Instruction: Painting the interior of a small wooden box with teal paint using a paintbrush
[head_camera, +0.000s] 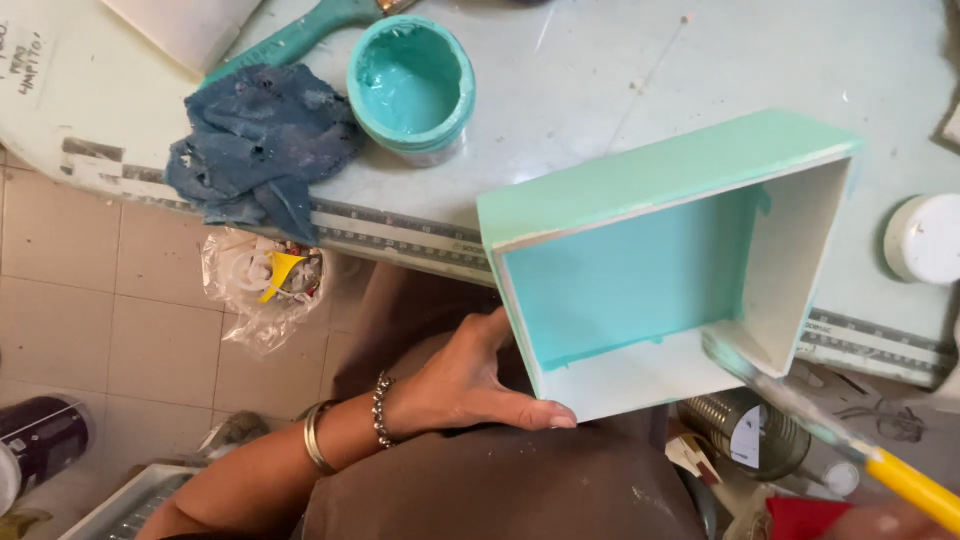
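Her left hand (470, 385), fingers stretched flat, steadies the near edge of the turquoise wooden box (660, 270), which is propped against the surface (600, 90). The right hand (885, 522), barely in view, grips a yellow-handled brush (800, 405) whose bristles touch the box's unpainted inside wall. An open paint pot (410, 88) stands beside a blue rag (260, 145).

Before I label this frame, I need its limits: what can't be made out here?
Head view only:
- Right hand: cut off by the bottom edge; its grip on the yellow-handled paintbrush is unseen.
- Brush bristles: motion-blurred inside the turquoise wooden box.
- Left hand: its fingers beyond the box's near edge are hidden.
- White lid: cropped by the right edge.
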